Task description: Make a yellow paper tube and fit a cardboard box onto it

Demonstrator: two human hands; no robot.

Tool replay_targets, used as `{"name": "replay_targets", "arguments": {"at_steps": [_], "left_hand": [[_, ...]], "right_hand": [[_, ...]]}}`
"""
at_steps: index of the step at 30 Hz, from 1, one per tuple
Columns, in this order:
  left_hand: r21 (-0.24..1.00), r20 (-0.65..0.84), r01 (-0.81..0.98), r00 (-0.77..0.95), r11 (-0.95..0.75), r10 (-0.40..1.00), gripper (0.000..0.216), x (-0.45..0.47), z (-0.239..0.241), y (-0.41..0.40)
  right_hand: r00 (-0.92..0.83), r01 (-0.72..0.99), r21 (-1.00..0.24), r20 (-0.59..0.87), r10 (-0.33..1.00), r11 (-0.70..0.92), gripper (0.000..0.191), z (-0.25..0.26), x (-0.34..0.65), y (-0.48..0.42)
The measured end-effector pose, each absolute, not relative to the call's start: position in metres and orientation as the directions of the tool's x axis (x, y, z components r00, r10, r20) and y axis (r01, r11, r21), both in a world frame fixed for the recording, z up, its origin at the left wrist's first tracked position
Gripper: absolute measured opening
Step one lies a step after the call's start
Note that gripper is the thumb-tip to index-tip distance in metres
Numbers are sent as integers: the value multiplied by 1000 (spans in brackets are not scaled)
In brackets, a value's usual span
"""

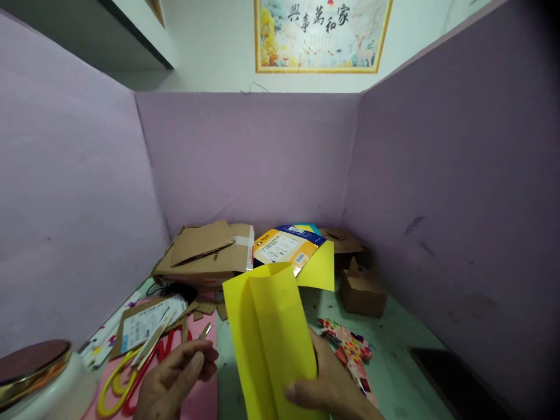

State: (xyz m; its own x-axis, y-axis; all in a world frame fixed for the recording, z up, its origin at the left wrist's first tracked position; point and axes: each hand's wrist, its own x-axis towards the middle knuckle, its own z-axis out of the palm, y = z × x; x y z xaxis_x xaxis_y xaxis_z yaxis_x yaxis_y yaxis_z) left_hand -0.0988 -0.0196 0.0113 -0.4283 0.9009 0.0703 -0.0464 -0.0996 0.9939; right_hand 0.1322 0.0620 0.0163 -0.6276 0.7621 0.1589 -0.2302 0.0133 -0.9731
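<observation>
Right hand (335,382) holds a tall yellow folded-paper sleeve (275,326) at six o'clock.
Thumb (303,392) in front, maybe to keep it standing; left hand (177,373) curls at seven o'clock, can't tell if gripping.

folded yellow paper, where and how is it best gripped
Low on the right edge of the folded yellow paper, coming from the right, thumb in front and fingers behind, as the right hand has it. It is held roughly upright with its top end gaping, so squeezing up there would probably crush it.
</observation>
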Motion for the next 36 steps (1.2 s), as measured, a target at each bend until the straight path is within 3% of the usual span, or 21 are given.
{"name": "replay_targets", "arguments": {"at_steps": [2, 4, 7, 9, 11, 14, 19, 24, 28, 31, 34, 36], "left_hand": [[995, 95, 48, -436, -82, 895, 36, -102, 14, -16], [992, 118, 9, -358, -122, 926, 46, -95, 19, -10], [972, 179, -148, -21, -180, 984, 73, -70, 24, -3], [980, 157, -136, 81, -145, 984, 75, -50, 24, -2], [993, 106, -61, 44, -103, 993, 76, -33, 19, -5], [995, 26, 102, -162, -10, 986, 78, -16, 5, -11], [975, 72, 223, -259, -13, 963, 73, -8, 0, -13], [994, 80, 83, -142, -69, 987, 63, -19, 19, -8], [984, 72, -160, -26, -75, 997, 55, -31, 28, -5], [984, 156, -82, -31, -158, 987, 55, -36, 31, -3], [954, 253, 184, -74, -236, 965, 47, -38, 28, -2], [915, 282, 316, -58, -250, 958, 41, -36, 21, -1]], "right_hand": [[-605, -161, -984, 157, 781, 73, 76, 21, 135, 61], [-575, -79, -980, 195, 794, 183, 73, 23, 134, 60], [-562, -54, -960, 258, 786, 276, 70, 22, 127, 54], [-540, -57, -964, 250, 804, 262, 68, 18, 119, 50], [-496, -42, -967, 239, 835, 252, 67, 14, 112, 45], [-434, -53, -960, 271, 859, 276, 66, 4, 104, 38], [-401, -21, -973, 220, 889, 232, 70, -5, 101, 33], [-617, -150, -979, 199, 761, 135, 90, 18, 115, 39], [-759, -219, -975, 142, 636, -43, 77, 27, 126, 47], [-693, -185, -981, 169, 701, 53, 68, 21, 124, 50], [-549, -120, -957, 287, 785, 265, 63, 7, 116, 53], [-503, -103, -945, 319, 803, 311, 64, -4, 111, 54]]}}
